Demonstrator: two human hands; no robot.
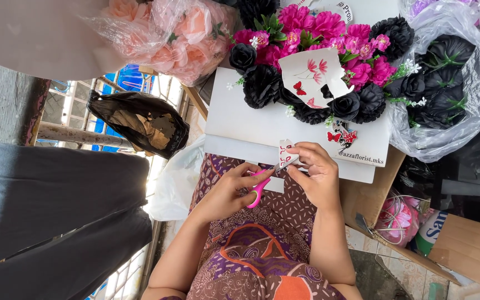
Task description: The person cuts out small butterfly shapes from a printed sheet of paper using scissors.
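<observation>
At frame centre, a small paper cutout (pixel 285 150) with red butterflies is pinched in the right hand (pixel 316 172). The left hand (pixel 230 191) grips pink-handled scissors (pixel 266 179) cutting it, below the white board (pixel 251 125) of black and magenta flowers (pixel 329 61).

This looks like a florist's work spot. A white board (pixel 251 125) carries an arrangement of black and magenta artificial flowers (pixel 329 61). Around it sit peach fabric roses in clear plastic (pixel 168 33), a plastic bag of black flowers (pixel 445 72), and a cardboard box (pixel 456 250) holding ribbon and supplies.
</observation>
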